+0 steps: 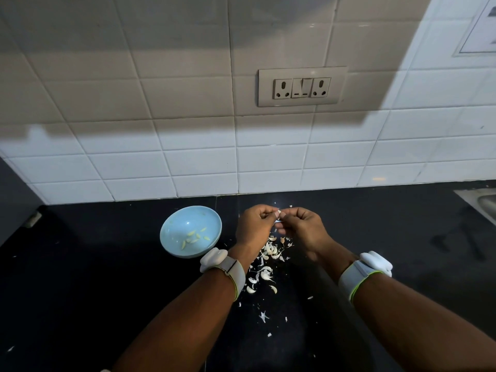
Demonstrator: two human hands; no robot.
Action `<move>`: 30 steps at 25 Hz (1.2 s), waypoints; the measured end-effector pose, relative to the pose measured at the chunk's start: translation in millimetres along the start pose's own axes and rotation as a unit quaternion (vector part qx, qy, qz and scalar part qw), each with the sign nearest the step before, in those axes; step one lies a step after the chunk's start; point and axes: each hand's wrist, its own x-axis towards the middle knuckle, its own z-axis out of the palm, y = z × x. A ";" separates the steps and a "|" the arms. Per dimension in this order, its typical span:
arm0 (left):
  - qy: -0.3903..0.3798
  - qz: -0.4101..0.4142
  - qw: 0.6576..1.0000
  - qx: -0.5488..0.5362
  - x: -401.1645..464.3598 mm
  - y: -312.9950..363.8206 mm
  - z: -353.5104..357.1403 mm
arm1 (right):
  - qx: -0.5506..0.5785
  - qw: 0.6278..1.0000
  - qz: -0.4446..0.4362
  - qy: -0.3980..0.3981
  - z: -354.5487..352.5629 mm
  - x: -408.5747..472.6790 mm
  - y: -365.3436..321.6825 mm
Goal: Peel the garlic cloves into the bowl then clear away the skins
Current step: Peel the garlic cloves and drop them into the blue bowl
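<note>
The glossy black stone tabletop [94,291] is the first hazard, I judge: thin skins cling to its sheen, and a careless sweep at clearing time could scatter them toward the steel sink edge [483,202] at three o'clock. The round pale-blue bowl [171,245], at nine o'clock from the hands, holds several peeled yellowish garlic cloves [194,236]; it sits just beside the left wrist, so a swing of that forearm could knock it. The left hand [253,229] and right hand [304,228] are drawn together, fingers curled, both pinching one small pale garlic clove [278,214] above the tabletop. If the pinch slips, the clove could drop into the heap of white papery skins [268,261] at six o'clock below the hands and get lost among them.
</note>
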 end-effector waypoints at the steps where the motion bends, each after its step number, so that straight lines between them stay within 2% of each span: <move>1: 0.008 0.007 1.000 0.021 0.8 1.0 0.0 | 0.004 1.000 0.000 0.000 -0.3 1.0 -0.2; 5: 0.035 0.028 0.996 0.082 2.9 4.0 -1.1 | 0.021 1.000 0.001 0.001 -0.5 4.6 -3.5; 13: -0.008 0.031 0.999 -0.003 5.7 0.8 -5.2 | 0.068 0.997 0.027 -0.040 -7.1 6.4 -7.5; 16: -0.012 0.044 0.999 0.011 5.9 2.0 -9.5 | 0.075 0.995 0.030 -0.050 -8.2 6.6 -6.9; 23: 0.035 0.044 0.996 0.066 -0.6 6.6 -5.8 | 0.067 0.997 0.007 -0.027 -0.4 3.8 -9.2; 26: 0.017 0.036 0.998 0.042 -1.9 8.5 -3.0 | 0.092 0.995 0.019 -0.025 1.7 2.2 -12.3; 30: -0.044 0.053 0.995 0.070 -4.5 5.6 -2.0 | 0.138 0.990 0.025 0.015 3.6 3.2 -13.6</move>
